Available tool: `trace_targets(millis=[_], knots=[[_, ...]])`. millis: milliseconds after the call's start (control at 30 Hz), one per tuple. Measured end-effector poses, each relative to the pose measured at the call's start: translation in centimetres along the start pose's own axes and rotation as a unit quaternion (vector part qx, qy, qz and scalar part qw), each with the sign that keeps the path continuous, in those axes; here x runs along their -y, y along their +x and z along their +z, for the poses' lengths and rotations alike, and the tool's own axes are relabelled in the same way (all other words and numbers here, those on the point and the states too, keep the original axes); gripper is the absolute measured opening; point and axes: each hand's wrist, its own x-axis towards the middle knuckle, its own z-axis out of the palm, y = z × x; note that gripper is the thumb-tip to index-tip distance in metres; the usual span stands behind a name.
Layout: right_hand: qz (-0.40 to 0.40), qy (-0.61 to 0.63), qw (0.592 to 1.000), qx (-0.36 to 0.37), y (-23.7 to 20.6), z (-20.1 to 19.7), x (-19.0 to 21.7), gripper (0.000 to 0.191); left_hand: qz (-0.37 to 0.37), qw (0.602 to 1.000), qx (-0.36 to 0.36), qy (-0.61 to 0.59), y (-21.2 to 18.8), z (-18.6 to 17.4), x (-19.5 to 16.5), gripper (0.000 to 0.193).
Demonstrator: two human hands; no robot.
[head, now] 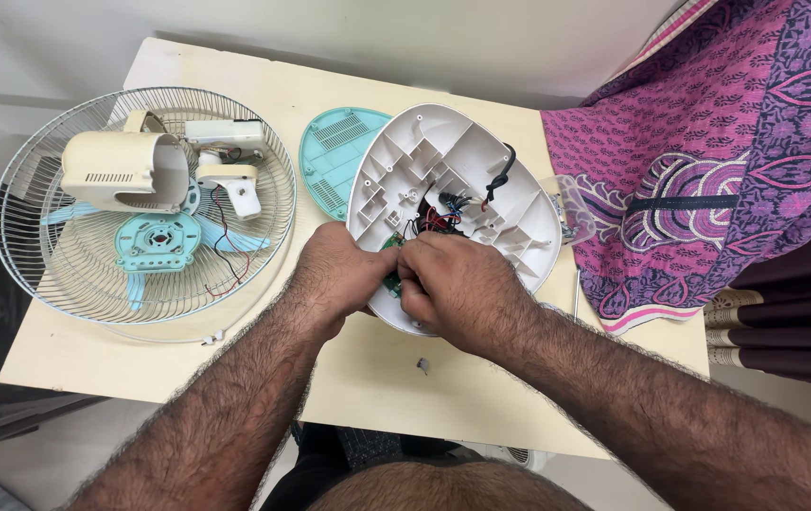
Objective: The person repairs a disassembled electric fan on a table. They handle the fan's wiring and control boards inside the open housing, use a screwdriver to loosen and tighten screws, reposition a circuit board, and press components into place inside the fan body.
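Left hand point(339, 274) and right hand point(453, 289) pinch a small green circuit board point(392, 284) inside the white oval fan base point(481, 161), lying diagonally.

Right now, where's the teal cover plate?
In the head view, the teal cover plate lies on the table, between the fan grille and the white base shell.

White base shell point(453, 180), teal cover point(330, 161), purple patterned cloth point(708, 142).

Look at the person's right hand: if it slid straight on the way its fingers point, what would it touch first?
Probably the left hand: the right hand points left across the white fan base shell, their fingertips almost meeting over the green circuit board.
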Motion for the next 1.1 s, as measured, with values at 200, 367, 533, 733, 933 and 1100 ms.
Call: trace_targets(millis=[200, 367, 533, 733, 933, 1100], knots=[[-0.012, -0.012, 1.000, 0.005, -0.01, 0.13, 0.06, 0.016, -0.012, 1.000, 0.000, 0.000, 0.01, 0.20, 0.04, 0.040], [0.003, -0.005, 1.000, 0.016, -0.03, 0.20, -0.05, 0.016, 0.005, 1.000, 0.006, -0.030, -0.11, 0.35, 0.08, 0.039], [0.009, 0.029, 1.000, 0.006, -0.07, 0.30, 0.19, 0.016, -0.010, 0.998, 0.015, -0.053, -0.24, 0.45, 0.19, 0.040], [0.045, 0.047, 0.998, 0.018, -0.20, 0.55, 0.52, 0.016, -0.011, 0.997, 0.024, -0.074, -0.35, 0.50, 0.30, 0.040], [0.067, 0.072, 0.995, 0.017, -0.44, 0.78, 0.52, 0.014, -0.001, 0.998, 0.021, -0.063, -0.49, 0.53, 0.26, 0.039], [0.086, 0.068, 0.994, 0.011, -0.61, 0.67, 0.77, 0.013, -0.011, 0.997, 0.028, -0.073, -0.63, 0.50, 0.12, 0.038]])
